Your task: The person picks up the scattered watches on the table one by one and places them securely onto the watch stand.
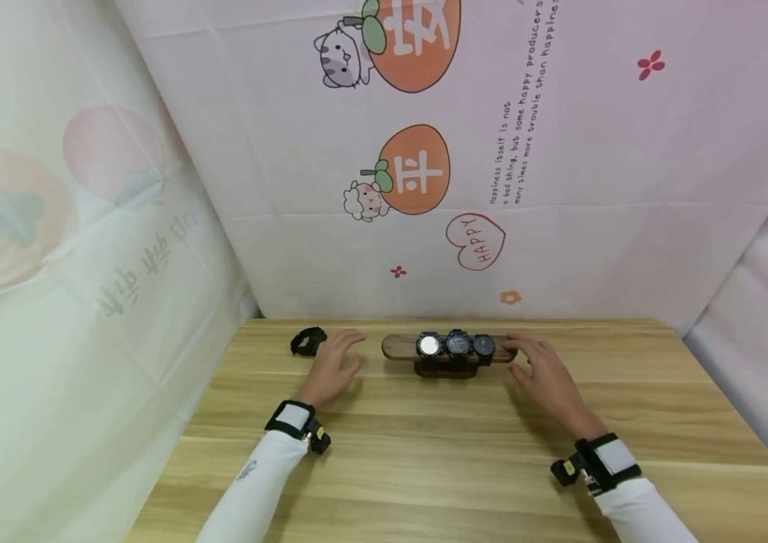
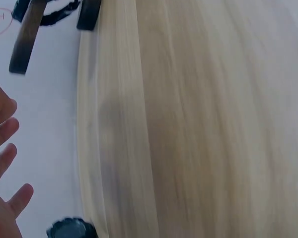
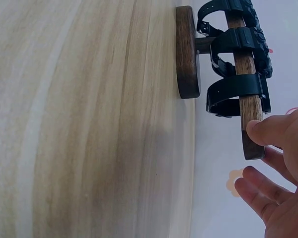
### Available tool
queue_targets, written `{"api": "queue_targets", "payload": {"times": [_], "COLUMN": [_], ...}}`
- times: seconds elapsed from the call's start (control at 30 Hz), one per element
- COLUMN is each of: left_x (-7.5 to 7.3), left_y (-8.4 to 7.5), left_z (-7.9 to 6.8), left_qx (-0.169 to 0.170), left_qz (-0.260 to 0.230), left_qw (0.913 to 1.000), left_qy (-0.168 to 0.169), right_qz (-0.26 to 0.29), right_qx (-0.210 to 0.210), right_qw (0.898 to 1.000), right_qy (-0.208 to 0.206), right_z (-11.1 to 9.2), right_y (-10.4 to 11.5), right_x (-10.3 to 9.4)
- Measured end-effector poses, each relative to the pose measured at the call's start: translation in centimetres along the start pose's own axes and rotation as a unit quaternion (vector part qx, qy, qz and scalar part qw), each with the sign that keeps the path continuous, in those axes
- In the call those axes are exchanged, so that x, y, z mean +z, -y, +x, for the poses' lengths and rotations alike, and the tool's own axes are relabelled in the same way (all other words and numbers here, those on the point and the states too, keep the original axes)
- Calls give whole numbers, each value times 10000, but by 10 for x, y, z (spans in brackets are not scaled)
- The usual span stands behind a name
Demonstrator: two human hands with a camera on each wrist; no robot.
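Note:
A dark wooden watch stand [image 1: 397, 348] stands near the back of the table, its horizontal bar carrying three black watches [image 1: 458, 343] side by side. At the bar's right end is my right hand [image 1: 550, 381]; in the right wrist view, its thumb [image 3: 260, 130] lies on the bar with a finger behind, pinching the tip. My left hand [image 1: 330, 371] hovers apart from the stand's left end, fingers spread and holding nothing. Just beyond that hand, to its left, another black watch [image 1: 308, 342] lies on the table. The left wrist view shows only part of it.
The wood-grain table [image 1: 411, 460] reaches back to a white printed cloth [image 1: 302, 256] hanging behind it. More cloth [image 1: 119, 362] hangs along the left side and on the right. Both wrists wear black straps with small cameras [image 1: 319, 439].

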State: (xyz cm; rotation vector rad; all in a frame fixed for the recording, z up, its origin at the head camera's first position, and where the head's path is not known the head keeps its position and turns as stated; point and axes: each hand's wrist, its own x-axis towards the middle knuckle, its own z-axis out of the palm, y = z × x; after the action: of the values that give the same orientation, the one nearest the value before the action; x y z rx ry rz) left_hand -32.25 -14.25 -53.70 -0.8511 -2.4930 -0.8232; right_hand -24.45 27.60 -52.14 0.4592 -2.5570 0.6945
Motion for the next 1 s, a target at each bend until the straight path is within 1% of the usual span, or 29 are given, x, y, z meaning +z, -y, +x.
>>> {"api": "queue_targets", "payload": {"times": [0.13,0.37,0.57,0.77,0.87,1.0], "left_x": [-6,-17,-20,-23,-23,-25], "left_y": [11,28,44,52,56,57], "left_z": [-3,-8,-13,-15,-15,-15], "left_qx": [-89,-176,-349,-578,-719,-946], "left_qz": [50,307,604,419,362,269], "left_qw": [9999,9988,9961,9946,9940,9935], "left_qy": [-57,-335,-545,-758,-744,-567], "right_qz": [-31,-25,9,9,14,23], "right_qx": [21,34,110,10,-16,36], "right_qw": [10000,10000,9999,10000,10000,10000], "right_qy": [7,-4,31,-28,-42,-12], "right_z": [0,-1,-1,-1,-1,-1], "right_y": [1,0,-1,-1,-1,-1], "right_x": [-1,1,3,2,1,3]}}
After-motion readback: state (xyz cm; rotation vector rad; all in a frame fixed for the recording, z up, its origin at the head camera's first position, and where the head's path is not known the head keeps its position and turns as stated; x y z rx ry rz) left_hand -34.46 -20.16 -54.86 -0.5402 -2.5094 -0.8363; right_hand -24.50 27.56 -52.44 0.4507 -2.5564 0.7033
